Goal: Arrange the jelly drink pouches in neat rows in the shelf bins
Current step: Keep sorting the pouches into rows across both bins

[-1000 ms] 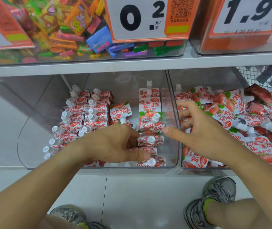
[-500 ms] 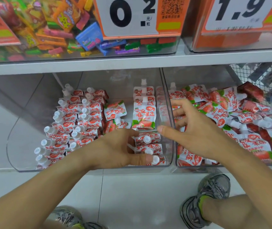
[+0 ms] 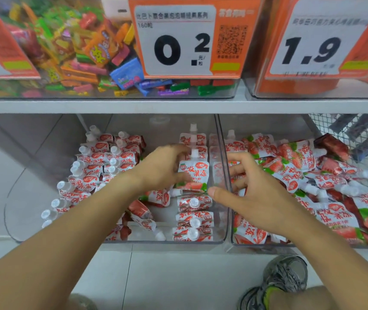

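Two clear shelf bins hold red-and-white strawberry jelly drink pouches. In the left bin [image 3: 66, 239], pouches stand in tidy rows at the left [image 3: 89, 175] and in one row at the right [image 3: 193, 218]. A few loose pouches [image 3: 147, 211] lie between them. My left hand [image 3: 163, 168] grips the left edge of an upright pouch [image 3: 195, 175] in the right row. My right hand [image 3: 252, 193] hovers over the divider with fingers spread, its thumb near that pouch's lower corner. The right bin [image 3: 268, 245] holds a jumbled pile of pouches [image 3: 313, 175].
The shelf board [image 3: 111, 106] above carries a clear bin of mixed candy [image 3: 78, 52] and orange price tags reading 0.2 [image 3: 178, 48] and 1.9 [image 3: 310, 50]. A wire basket [image 3: 357, 135] is at the far right. My shoe [image 3: 283, 274] rests on the tiled floor.
My left hand rose from the front of the left bin to the upright pouch further back. My right hand stayed over the divider and drew slightly closer to the pouch.
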Motion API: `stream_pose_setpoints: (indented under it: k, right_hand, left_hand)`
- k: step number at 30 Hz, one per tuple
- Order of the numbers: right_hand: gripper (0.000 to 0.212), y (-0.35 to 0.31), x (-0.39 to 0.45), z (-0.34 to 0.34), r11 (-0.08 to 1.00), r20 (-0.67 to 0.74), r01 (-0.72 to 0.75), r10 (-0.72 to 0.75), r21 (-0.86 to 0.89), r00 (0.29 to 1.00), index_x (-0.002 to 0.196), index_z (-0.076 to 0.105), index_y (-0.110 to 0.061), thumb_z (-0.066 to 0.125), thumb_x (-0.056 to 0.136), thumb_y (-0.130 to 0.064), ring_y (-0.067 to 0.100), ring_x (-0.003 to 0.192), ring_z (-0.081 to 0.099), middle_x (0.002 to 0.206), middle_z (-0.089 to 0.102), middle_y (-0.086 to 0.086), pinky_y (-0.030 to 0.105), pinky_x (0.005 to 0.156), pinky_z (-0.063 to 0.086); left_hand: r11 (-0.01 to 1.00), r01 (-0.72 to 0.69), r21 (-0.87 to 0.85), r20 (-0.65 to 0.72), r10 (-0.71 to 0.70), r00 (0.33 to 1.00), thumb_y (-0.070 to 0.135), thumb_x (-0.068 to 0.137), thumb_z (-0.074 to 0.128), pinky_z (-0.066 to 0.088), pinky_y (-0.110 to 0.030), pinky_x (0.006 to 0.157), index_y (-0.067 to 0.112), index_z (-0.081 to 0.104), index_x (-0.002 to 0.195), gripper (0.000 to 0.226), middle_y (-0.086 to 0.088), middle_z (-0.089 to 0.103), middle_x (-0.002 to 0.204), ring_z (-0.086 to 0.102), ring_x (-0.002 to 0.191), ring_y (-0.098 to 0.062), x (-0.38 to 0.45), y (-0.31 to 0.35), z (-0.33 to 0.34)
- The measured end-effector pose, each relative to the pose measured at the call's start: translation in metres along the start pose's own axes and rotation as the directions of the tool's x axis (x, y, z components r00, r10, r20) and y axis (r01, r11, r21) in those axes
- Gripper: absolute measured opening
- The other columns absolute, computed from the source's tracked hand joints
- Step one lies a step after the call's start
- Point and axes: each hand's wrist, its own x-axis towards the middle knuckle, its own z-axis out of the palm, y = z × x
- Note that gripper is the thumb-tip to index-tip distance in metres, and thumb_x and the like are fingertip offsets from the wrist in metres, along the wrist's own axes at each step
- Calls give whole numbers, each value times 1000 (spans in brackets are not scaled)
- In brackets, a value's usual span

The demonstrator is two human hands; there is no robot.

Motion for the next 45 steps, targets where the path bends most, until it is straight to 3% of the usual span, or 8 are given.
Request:
stream_pose_setpoints:
  k: [3,8,15,21,26,33,38,45]
  right_hand:
    - [78,-1,-1,-1,1000,11,-2,2,-19,1000,143,24,-43,66,79,-61,-10,86,57,107,44,-30,13,61,42]
    - [78,-2,-1,-1,999,11,6,-6,-34,1000,143,24,-41,66,80,-61,-7,87,58,105,43,-30,14,62,43]
    - [79,-3,-3,-1,1000,8,1,-1,-22,1000,145,23,-41,65,81,-61,-8,89,56,111,44,-26,13,65,42]
    - [76,-1,-2,0,1000,6,-7,7,0,1000,141,25,-46,66,79,-64,-12,86,56,108,44,-32,14,64,42]
    - [79,-1,0,0,1000,14,-8,8,-13,1000,142,24,-43,66,78,-63,-8,89,56,107,43,-30,13,63,41]
    - [79,-2,0,0,1000,12,-12,12,-20,1000,142,24,-41,66,79,-61,-5,89,57,107,44,-29,15,65,44]
    - [78,-2,0,-1,1000,15,-11,12,-24,1000,142,23,-41,66,80,-61,-7,88,56,105,42,-31,14,63,42]
    - [79,-2,0,-1,1000,13,-9,9,-12,1000,142,23,-42,67,79,-62,-7,87,57,105,42,-31,14,64,43]
  left_hand:
    - [993,-115,36,59,113,992,32,80,76,40,-25,61,14,66,86,21,11,52,77,51,66,-7,-8,5,1]
    - [988,-75,-135,136,93,986,35,87,68,51,-20,76,22,76,100,20,12,67,96,64,85,-2,-17,-2,-19]
    - [883,272,-384,95,-255,962,61,75,66,40,-35,107,25,40,140,78,9,51,135,50,123,-13,24,-26,-12]
    - [956,212,-203,105,-194,975,49,87,64,47,-31,97,25,42,136,59,-1,58,130,57,112,-18,50,-23,-1]
    - [996,63,-56,269,-46,962,45,87,65,48,-30,96,24,53,130,49,4,59,128,58,112,-16,38,-21,-16]
    - [990,2,-139,358,48,932,28,87,70,42,-2,70,28,57,124,40,21,63,108,58,79,18,18,-10,-13]
    - [995,-91,-34,336,97,937,36,93,60,41,-15,95,38,49,137,45,26,52,129,53,108,9,0,-6,-22]
    - [984,38,-174,278,12,961,35,102,38,41,-28,99,40,50,132,32,12,57,119,52,113,-8,-7,2,-3]
